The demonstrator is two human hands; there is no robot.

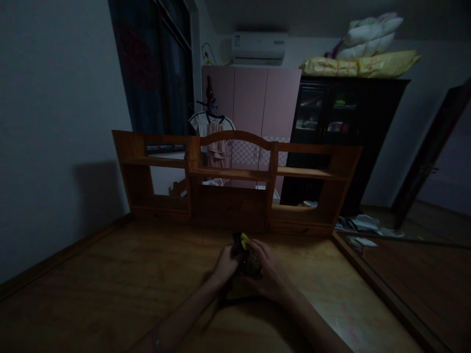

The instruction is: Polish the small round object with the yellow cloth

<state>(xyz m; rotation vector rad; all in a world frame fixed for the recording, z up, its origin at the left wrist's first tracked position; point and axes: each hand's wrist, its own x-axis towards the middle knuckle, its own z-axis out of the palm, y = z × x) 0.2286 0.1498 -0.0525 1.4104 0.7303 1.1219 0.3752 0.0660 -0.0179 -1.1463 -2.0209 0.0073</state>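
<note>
Low over the wooden bed board [154,274], a small dark, bundled object with a yellow patch [251,265] sits between my two hands. Its kind is hard to make out in the dim light. My left hand [225,264] grips its left side, with the fingertips partly hidden behind it. From the right, my right hand [271,272] curls round it, fingers near the yellow patch at the top. Beneath my hands a thin dark strip [243,300] shows on the board; whether it is a strap or a shadow, I cannot tell.
A wooden headboard with shelves [231,174] stands across the far end. A wall [66,122] borders the left, and a raised wooden rail [375,287] runs along the right. Beyond are a pink wardrobe [250,103], a dark cabinet [371,117] and papers [366,223].
</note>
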